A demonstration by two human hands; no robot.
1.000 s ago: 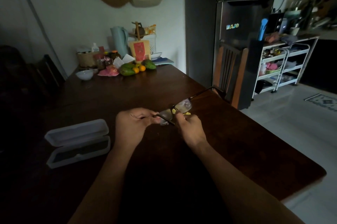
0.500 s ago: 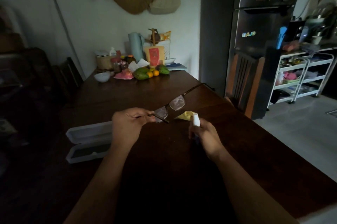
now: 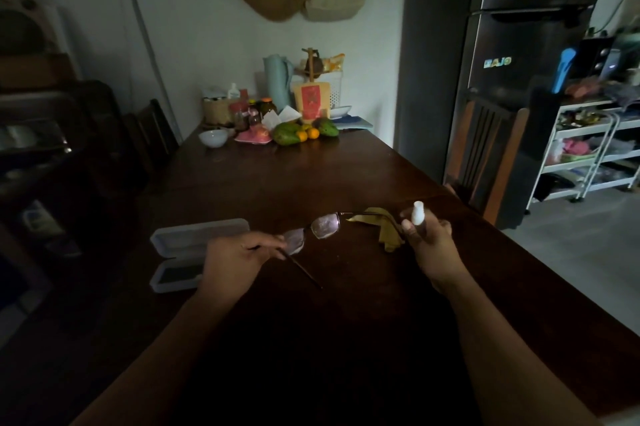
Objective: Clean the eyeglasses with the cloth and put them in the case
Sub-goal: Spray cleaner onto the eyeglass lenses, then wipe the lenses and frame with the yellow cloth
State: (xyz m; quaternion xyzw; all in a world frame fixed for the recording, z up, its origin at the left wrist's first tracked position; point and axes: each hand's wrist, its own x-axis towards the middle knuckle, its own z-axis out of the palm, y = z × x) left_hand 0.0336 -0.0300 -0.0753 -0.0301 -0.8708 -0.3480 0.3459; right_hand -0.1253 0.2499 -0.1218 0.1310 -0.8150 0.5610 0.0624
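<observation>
Head view: left hand (image 3: 235, 261) pinches eyeglasses (image 3: 323, 225) right of case (image 3: 194, 252); right hand (image 3: 429, 245) grips spray bottle (image 3: 417, 212), probably to wet lenses.

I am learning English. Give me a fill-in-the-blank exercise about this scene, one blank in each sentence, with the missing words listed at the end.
1. The left hand holds the eyeglasses, and the right hand grips a small bottle with a ____ top.
2. The case lies on the table with its lid ____.
3. The yellow cloth lies on the table, nearest the ____ hand.

Missing words: white; open; right.
</observation>
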